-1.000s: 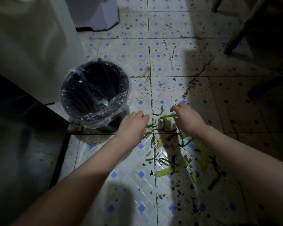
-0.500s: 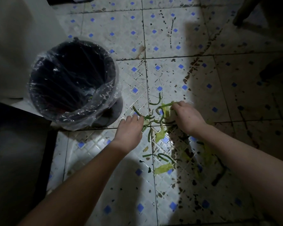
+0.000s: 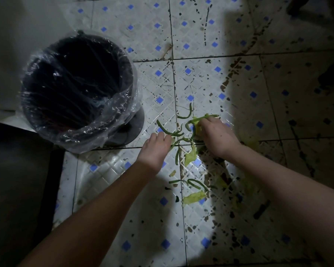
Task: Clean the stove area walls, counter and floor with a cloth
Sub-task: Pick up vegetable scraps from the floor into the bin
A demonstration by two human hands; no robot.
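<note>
- Lying nearest, at 6 o'clock from the hands, a leaf piece (image 3: 194, 197) is sitting on the floor (image 3: 147, 218), white tile with blue diamonds, heavily grime-speckled.
- Left hand (image 3: 155, 149) is raking: fingers nearly straight, tips touching the vegetable scraps (image 3: 178, 133), gripping nothing.
- Right hand (image 3: 217, 136) is curling round a leafy clump (image 3: 198, 125), probably bunching it for one lift.
- Bin (image 3: 77, 89), clear-lined, is standing at 10 o'clock, handy for dumping.
- Cloth is not showing anywhere.

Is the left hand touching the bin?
No: the left hand touches green scraps on the floor, apart from the bin.
</note>
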